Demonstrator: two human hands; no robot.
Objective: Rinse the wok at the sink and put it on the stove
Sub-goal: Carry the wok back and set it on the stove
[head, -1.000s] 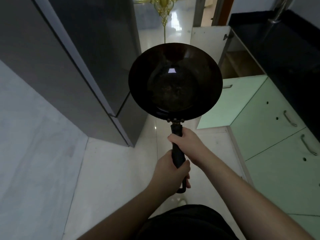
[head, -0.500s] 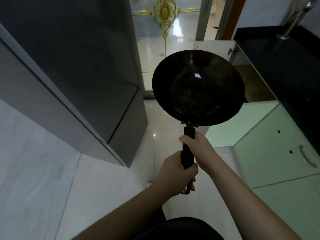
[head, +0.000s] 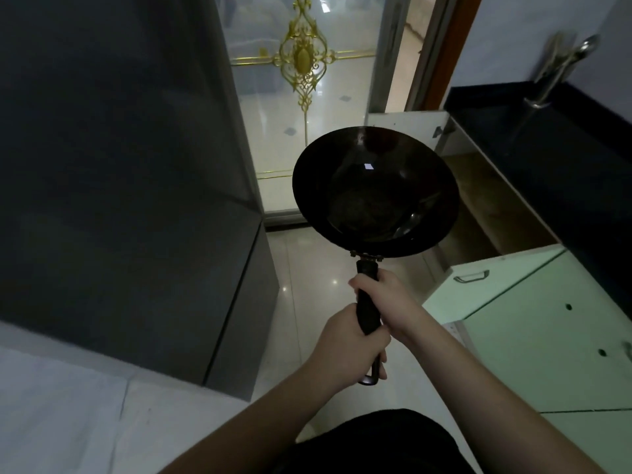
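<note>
Round black metal wok [head: 374, 193] mid-frame, bowl above both fists; right hand [head: 390, 302] wrapped on handle top, left hand [head: 352, 343] clamped lower

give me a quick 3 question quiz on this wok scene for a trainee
1. True or false: both hands grip the handle of the wok.
2. Which hand sits nearer the wok's bowl? A) left hand B) right hand
3. Fill in: the cabinet door standing open on the right is pale ____.

Key
1. True: both hands wrap the black handle, and the wok is held in the air over the floor.
2. B: the right hand grips just below the bowl, the left hand lower toward the handle's end.
3. Green.
</note>
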